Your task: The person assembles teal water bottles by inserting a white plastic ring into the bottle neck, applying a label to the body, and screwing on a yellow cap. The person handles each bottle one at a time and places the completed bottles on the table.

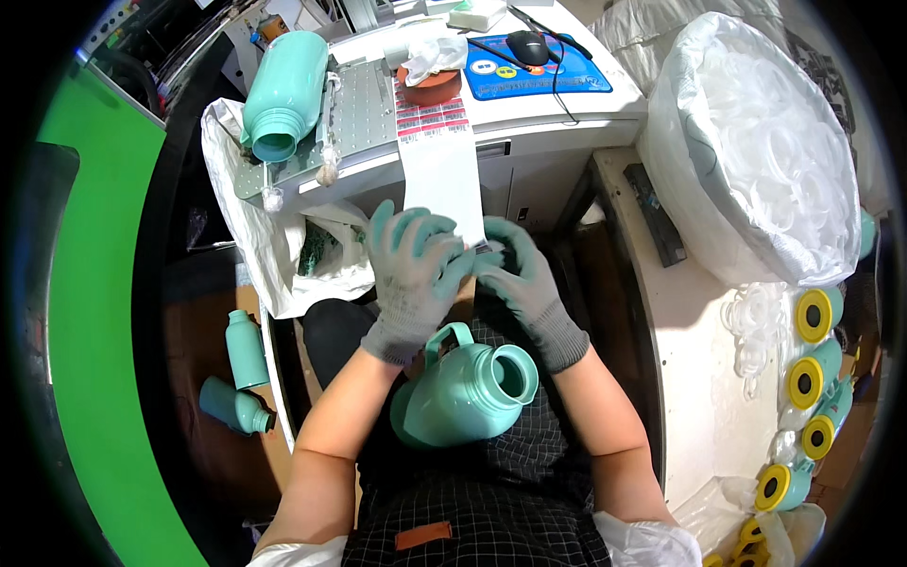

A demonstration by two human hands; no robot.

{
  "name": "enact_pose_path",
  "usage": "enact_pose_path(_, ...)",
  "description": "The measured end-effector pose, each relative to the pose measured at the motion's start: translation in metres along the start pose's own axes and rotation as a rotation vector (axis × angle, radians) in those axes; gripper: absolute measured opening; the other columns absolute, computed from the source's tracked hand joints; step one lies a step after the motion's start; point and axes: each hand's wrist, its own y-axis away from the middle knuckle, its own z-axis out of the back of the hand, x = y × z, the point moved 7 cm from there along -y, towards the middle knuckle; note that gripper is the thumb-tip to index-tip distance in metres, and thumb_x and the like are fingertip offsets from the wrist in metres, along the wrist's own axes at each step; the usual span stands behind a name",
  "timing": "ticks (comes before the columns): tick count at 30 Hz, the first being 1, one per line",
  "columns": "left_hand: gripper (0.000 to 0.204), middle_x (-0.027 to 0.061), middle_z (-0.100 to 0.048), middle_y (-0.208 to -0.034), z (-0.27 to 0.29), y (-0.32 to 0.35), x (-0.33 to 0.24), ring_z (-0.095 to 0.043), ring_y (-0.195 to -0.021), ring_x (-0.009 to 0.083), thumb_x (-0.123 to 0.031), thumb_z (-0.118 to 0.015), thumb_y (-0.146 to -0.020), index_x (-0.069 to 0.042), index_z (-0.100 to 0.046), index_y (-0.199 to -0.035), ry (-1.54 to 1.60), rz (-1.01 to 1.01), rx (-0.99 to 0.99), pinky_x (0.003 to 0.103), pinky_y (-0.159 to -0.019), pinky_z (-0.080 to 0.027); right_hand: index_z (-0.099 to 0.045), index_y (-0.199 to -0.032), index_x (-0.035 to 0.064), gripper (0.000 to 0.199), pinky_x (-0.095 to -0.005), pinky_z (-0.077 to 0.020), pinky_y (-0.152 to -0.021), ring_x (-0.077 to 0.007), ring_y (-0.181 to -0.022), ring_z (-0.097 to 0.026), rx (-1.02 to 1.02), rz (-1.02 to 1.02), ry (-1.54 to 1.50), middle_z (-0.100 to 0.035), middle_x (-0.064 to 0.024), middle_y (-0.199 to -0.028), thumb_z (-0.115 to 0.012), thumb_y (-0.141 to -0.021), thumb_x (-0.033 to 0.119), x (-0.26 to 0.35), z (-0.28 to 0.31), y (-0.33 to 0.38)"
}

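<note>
The left hand (413,269) and the right hand (521,279), both in grey gloves with teal fingertips, come together at the lower end of a white strip (441,184), which hangs toward them from the desk ahead. The left hand's outer fingers fan apart while its thumb side leans toward the right hand's bent fingers; whether either pinches the strip or a loose piece cannot be told. Behind both hands, on the lap, a teal jug (449,406) lies on its side, neither glove visibly gripping it. Its long axis runs crosswise, from its base behind the left forearm to its open mouth (513,376), which faces right, behind the right hand. The handle (460,331) arches forward in the gap between the two cuffs, the left one being the nearer, so the body lies back toward the person from either palm. Beyond the fingertips, the strip bears red-printed labels (430,123) under an orange-brown roll (435,90). Ahead and left of the left hand, another teal jug (283,90) lies on a perforated metal plate (364,104).
</note>
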Motion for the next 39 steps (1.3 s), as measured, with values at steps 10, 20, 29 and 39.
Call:
enact_pose_path(10, 0.032, 0.0051, -0.074, -0.094, 0.040, 0.112, -0.085, -0.073, -0.088, 0.0205, -0.013, -0.079, -0.085, -0.013, -0.067, -0.115, 0.892, 0.200, 0.077, 0.039, -0.079, -0.055, -0.047, -0.150, -0.0013, 0.060, -0.0244, -0.0574, -0.059, -0.0160, -0.066, -0.069, 0.224, -0.711, -0.068, -0.070, -0.0157, -0.113, -0.049, -0.108, 0.041, 0.019, 0.054, 0.190)
enact_pose_path(20, 0.017, 0.0083, -0.074, -0.096, 0.105, 0.125, -0.065, -0.072, -0.081, 0.0188, -0.011, -0.081, -0.088, -0.008, -0.073, -0.103, 0.976, 0.470, -0.165, 0.031, -0.074, -0.059, -0.039, -0.156, -0.0052, 0.085, -0.0362, -0.0510, -0.107, -0.0214, -0.124, -0.062, 0.012, -0.498, -0.103, -0.061, -0.0156, -0.139, -0.080, -0.086, 0.022, 0.000, 0.035, 0.219)
enact_pose_path(29, 0.015, 0.0042, -0.069, -0.084, 0.108, 0.213, 0.025, -0.062, -0.071, 0.0097, -0.010, -0.076, -0.091, 0.000, -0.072, -0.101, 1.156, 1.436, -0.095, 0.025, -0.066, -0.050, -0.030, -0.160, -0.0058, 0.110, -0.0423, -0.0465, -0.115, -0.0270, -0.136, -0.056, 0.039, -0.215, 0.147, -0.053, -0.0197, -0.151, -0.093, -0.075, 0.026, -0.032, -0.006, 0.233)
enact_pose_path(39, 0.016, 0.0026, -0.069, -0.082, 0.116, 0.227, 0.033, -0.065, -0.072, 0.0109, -0.014, -0.076, -0.090, -0.001, -0.072, -0.099, 1.021, 1.430, 0.039, 0.027, -0.067, -0.053, -0.032, -0.158, -0.0090, 0.115, -0.0428, -0.0457, -0.115, -0.0275, -0.137, -0.056, 0.210, -0.032, 0.432, -0.053, -0.0211, -0.152, -0.097, -0.073, 0.033, -0.021, -0.021, 0.235)
